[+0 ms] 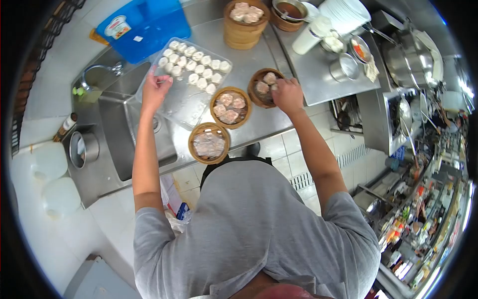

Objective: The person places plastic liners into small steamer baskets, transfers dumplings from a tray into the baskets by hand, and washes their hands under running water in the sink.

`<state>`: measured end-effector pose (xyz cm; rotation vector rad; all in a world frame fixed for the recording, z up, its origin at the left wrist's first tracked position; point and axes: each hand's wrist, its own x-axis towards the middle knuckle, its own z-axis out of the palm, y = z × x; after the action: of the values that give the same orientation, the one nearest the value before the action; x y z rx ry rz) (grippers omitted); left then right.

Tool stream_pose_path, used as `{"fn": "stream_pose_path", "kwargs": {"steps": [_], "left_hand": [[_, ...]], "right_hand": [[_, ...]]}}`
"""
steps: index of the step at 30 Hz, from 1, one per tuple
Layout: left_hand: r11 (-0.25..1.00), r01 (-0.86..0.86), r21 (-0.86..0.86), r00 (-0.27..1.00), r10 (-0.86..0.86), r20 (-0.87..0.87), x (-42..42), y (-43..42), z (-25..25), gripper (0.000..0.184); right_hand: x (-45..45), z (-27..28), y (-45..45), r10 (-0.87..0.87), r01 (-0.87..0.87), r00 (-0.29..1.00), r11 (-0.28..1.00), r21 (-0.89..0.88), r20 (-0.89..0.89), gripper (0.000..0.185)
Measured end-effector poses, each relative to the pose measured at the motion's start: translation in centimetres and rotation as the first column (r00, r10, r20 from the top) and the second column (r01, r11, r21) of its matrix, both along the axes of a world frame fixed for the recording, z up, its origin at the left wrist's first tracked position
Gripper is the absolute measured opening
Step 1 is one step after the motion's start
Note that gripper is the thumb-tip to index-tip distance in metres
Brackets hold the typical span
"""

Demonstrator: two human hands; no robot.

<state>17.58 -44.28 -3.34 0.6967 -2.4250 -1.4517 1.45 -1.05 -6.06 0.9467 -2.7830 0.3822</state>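
Observation:
My left hand (157,88) is over the left edge of a clear plastic tray (186,107), its fingers apart and no object visible in it. Rows of pale dumplings (191,64) fill the upper part of that tray. In the right-hand bamboo steamer (255,98), my right hand (288,94) has its fingers closed on a dumpling (274,86), mostly hidden by the fingers. Other dumplings (262,87) sit beside it. The middle steamer (215,115) holds several pinkish dumplings (229,116). A third steamer (192,149), nearest my body, has a crinkled, pale liner or contents.
A sink (117,134) lies at the left, with a blue plastic bin (149,30) behind it. Stacked steamers (241,35) with dumplings stand at the back. On the right counter are white plates (348,15), a metal container (344,68) and small bowls. A large pot (406,60) stands farther right.

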Motion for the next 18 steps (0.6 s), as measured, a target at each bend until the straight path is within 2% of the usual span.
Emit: {"fn": "stream_pose_path", "kwargs": {"steps": [2, 5, 8, 11, 15, 18], "left_hand": [[0.986, -0.070, -0.150, 0.997, 0.071, -0.005, 0.2, -2.9, -1.3, 0.090], [0.968, -0.049, -0.245, 0.995, 0.070, 0.075, -0.8, -3.9, -3.8, 0.091], [0.951, -0.004, -0.308, 0.981, 0.063, 0.181, -2.1, -3.2, -5.7, 0.093], [0.947, 0.000, -0.322, 0.952, 0.098, 0.290, -3.8, -3.3, -7.4, 0.094], [0.964, -0.097, -0.246, 0.954, 0.160, 0.252, -5.8, -2.7, -8.3, 0.090], [0.951, -0.157, -0.268, 0.944, 0.224, 0.242, -6.2, -1.3, -8.4, 0.088]], "right_hand": [[0.3, 0.3, -0.4, -0.007, 0.007, 1.000, 0.999, 0.040, 0.013, 0.033], [1.2, 1.5, -0.6, -0.005, 0.006, 1.000, 0.999, -0.049, 0.009, 0.040], [2.9, 3.5, -0.5, -0.079, 0.087, 0.996, 0.980, -0.179, 0.047, 0.047], [4.5, 4.1, 1.3, -0.007, 0.025, 0.997, 0.974, -0.225, 0.080, 0.052], [6.3, 4.8, 2.9, -0.039, 0.079, 0.987, 0.963, -0.257, 0.158, 0.050], [7.1, 5.1, 3.8, -0.068, 0.114, 0.983, 0.955, -0.275, 0.171, 0.048]]}}
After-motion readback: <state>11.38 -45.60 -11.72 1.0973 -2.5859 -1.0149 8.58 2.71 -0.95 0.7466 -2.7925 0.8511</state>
